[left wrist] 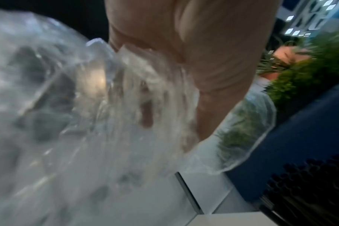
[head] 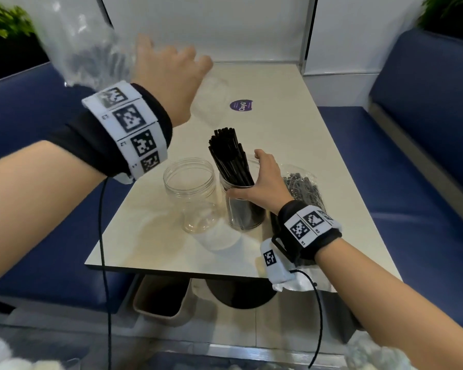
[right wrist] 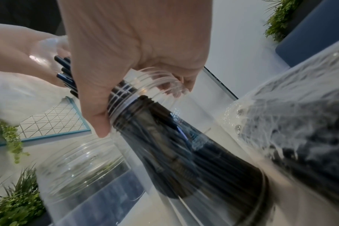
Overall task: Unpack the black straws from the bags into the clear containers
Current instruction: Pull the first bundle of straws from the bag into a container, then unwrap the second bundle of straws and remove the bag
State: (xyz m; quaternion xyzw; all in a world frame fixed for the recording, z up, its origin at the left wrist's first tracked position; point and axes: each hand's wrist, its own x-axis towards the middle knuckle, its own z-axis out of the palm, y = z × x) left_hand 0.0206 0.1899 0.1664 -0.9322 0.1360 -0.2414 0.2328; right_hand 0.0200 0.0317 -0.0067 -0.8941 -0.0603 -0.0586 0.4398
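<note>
My left hand (head: 169, 68) is raised over the table's far left and grips a crumpled clear plastic bag (head: 86, 49), which is blurred. In the left wrist view the fingers (left wrist: 184, 45) curl into the bag (left wrist: 87, 107); dark shapes show through it, too blurred to name. My right hand (head: 259, 180) grips the threaded neck of a clear jar (head: 245, 212) packed with upright black straws (head: 230, 156). The right wrist view shows the thumb and fingers (right wrist: 145, 53) around that jar's neck (right wrist: 184, 137). An empty clear jar (head: 190, 190) stands just left of it.
A second bag of black straws (head: 302, 188) lies on the cream table (head: 150, 236) behind my right wrist. A purple sticker (head: 241, 105) is further back. Blue bench seats flank the table, and a bin (head: 161, 297) stands under its near edge.
</note>
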